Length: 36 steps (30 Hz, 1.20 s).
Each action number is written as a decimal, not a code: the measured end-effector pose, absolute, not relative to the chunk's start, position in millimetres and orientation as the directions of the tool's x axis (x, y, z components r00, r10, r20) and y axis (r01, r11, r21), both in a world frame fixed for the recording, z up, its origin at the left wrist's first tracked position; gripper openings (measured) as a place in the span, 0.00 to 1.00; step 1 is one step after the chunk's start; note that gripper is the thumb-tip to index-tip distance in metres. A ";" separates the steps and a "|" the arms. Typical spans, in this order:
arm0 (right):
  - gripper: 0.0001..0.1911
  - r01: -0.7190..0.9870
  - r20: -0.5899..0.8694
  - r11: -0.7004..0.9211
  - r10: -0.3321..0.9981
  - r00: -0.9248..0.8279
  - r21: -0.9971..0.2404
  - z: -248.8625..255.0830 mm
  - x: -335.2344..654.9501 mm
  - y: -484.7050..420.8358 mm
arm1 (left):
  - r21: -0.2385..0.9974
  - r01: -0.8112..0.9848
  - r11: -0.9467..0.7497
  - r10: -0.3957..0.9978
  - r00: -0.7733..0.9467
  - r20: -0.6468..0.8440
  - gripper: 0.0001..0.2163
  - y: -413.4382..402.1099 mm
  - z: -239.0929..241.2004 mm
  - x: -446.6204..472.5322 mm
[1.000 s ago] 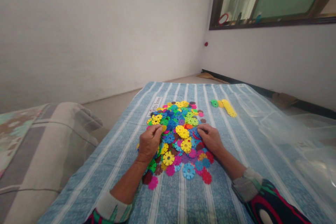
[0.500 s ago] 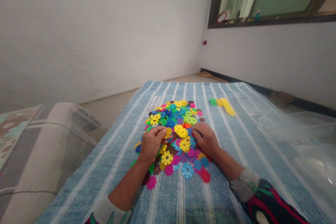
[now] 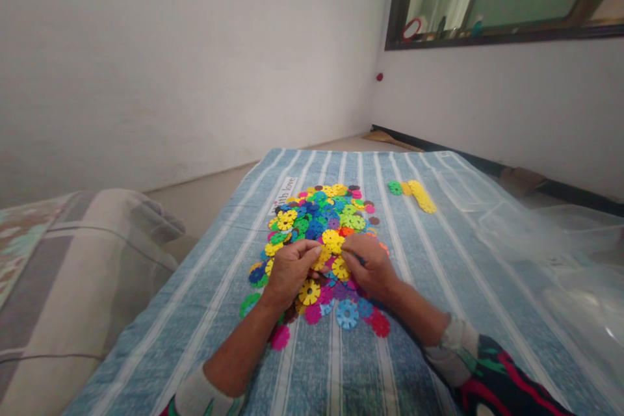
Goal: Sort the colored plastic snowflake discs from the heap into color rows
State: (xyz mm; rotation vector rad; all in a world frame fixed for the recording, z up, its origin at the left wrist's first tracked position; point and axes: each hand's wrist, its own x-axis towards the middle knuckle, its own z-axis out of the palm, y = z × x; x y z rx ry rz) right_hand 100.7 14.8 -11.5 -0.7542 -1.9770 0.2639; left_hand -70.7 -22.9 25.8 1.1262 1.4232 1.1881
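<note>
Over a pile of colourful notched plastic discs (image 3: 347,313), my left hand (image 3: 292,270) pinches a yellow notched disc (image 3: 320,259) between thumb and forefinger. Just right of it is my right hand (image 3: 370,265), its fingers curled closed, with its fingertips by a yellow disc (image 3: 332,240). What those fingers grip, if anything, is hidden. The two hands are close together but apart. Under and around them the discs are yellow, blue, green, pink, red and brown.
A joined strip of yellow discs with a green end piece (image 3: 394,188) lies right of the pile. Clear plastic containers (image 3: 580,227) stand along the right side of the striped cloth (image 3: 205,338). A cloth-covered seat (image 3: 112,253) is at the left.
My right hand has moved left, from the pile's right edge to the yellow discs by my left hand. The left hand has shifted slightly right, still pinching its yellow disc.
</note>
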 end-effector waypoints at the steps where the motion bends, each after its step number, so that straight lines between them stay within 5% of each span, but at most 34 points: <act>1: 0.06 0.396 0.712 0.784 0.610 -0.347 -0.479 -10.8 99.3 12.8 | 0.991 0.082 0.111 0.987 -0.125 -0.100 0.13 -23.4 25.5 -70.3; 20: 0.05 0.384 0.584 0.688 0.726 -0.363 -0.616 -10.5 94.2 7.8 | 0.984 0.169 0.062 0.998 -0.015 -0.060 0.13 -25.4 21.2 -67.4; 36: 0.05 0.378 0.602 0.717 0.697 -0.390 -0.586 -9.7 93.9 7.3 | 0.986 0.151 0.070 0.997 -0.056 -0.062 0.12 -24.9 19.4 -68.4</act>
